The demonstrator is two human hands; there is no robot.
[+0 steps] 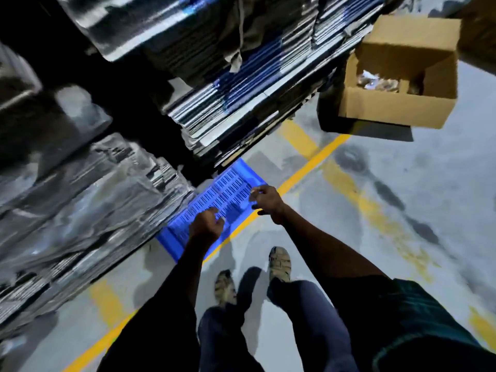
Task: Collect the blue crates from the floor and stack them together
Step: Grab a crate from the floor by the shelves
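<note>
Blue crate point(214, 202) on floor point(349, 210), far edge hidden under wrapped stacks point(80, 183) at ten o'clock. Left hand point(205, 224) and right hand point(265, 200) above it, fingers curled, holding nothing; contact blurred.

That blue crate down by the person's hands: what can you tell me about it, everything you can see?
The blue crate looks like bright moulded plastic, its broad face pierced with rows of narrow slots. It lies on the grey floor, partly across a yellow line, hard against wrapped stacks. The left hand and right hand hover over it, fingers curled; whether they touch it is unclear. Its far edge is hidden.
</note>
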